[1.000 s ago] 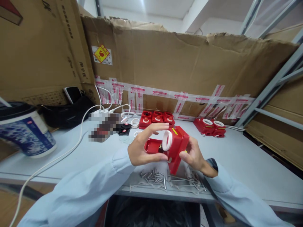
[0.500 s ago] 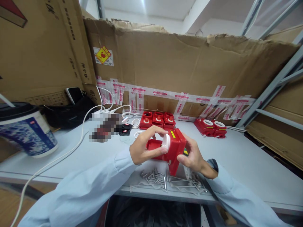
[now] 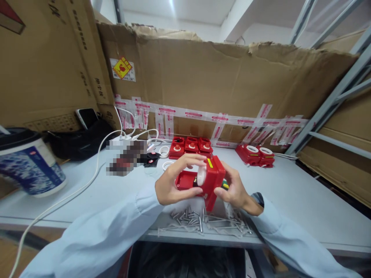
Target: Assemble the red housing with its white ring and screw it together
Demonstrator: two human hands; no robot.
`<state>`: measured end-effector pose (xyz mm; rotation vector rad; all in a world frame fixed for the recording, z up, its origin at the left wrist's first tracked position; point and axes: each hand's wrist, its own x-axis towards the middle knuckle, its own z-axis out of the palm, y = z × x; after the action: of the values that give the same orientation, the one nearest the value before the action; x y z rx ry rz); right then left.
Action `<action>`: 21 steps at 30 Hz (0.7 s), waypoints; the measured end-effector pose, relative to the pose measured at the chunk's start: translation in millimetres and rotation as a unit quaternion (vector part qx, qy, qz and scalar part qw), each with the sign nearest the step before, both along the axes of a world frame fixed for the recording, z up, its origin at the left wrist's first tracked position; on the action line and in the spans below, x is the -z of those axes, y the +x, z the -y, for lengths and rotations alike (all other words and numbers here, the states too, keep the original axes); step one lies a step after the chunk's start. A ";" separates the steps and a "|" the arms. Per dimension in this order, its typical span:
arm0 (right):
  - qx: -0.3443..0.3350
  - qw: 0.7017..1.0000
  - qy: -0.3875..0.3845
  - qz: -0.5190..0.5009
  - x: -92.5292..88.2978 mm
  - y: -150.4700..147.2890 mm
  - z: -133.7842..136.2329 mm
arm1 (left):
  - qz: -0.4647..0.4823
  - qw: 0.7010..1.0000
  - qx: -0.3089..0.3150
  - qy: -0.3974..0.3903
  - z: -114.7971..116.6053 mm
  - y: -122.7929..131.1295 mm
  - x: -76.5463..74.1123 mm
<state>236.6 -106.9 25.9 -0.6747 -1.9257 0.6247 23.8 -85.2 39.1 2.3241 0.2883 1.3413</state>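
Note:
I hold a red plastic box (image 3: 213, 178) above the table's front edge, over a pile of metal screws (image 3: 203, 222). The box has a hinged red lid and a white ring (image 3: 201, 175) on its face. My left hand (image 3: 171, 183) grips the lower red half from the left, fingers curled over the top by the white ring. My right hand (image 3: 233, 189) clasps the right side of the box, with a bit of yellow and green showing under its fingers.
Three red units (image 3: 190, 146) and two more with white rings (image 3: 256, 154) sit at the back of the white table (image 3: 292, 193). White cables (image 3: 95, 162), a black bag (image 3: 78, 141) with a phone, a blue-patterned tub (image 3: 27, 166) and cardboard walls surround the table.
The two halves of the red box have come closer together, and my left fingers have curled down over the white ring. Both hands have shifted slightly left and up.

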 end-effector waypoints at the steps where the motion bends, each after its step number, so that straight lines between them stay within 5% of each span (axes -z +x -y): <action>1: 0.002 1.000 0.004 0.004 -0.1 -0.3 0.3 | -0.003 1.000 -0.013 -0.023 -0.4 -0.1 0.9; 4: 0.018 0.999 0.022 0.021 -0.7 -1.2 0.9 | -0.032 0.996 -0.041 -0.074 -2.0 -0.8 4.3; 9: 0.023 0.999 0.019 0.016 -0.5 -0.4 0.1 | -0.015 1.000 -0.016 -0.007 -1.9 -1.3 4.7; 14: 0.019 0.999 0.026 0.024 0.1 -0.3 0.2 | -0.033 0.993 -0.074 -0.081 -1.7 -1.5 3.2; 19: 0.019 0.999 0.024 0.010 0.8 0.4 -1.8 | -0.020 0.999 -0.023 0.025 -3.2 -3.0 0.5; 21: 0.014 1.000 0.017 0.008 0.2 0.1 -1.7 | -0.017 0.999 -0.045 0.003 -4.1 -3.2 0.9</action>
<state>236.7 -105.3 25.7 -0.6857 -1.9340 0.5692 20.6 -81.1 38.2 2.3653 0.4042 1.3466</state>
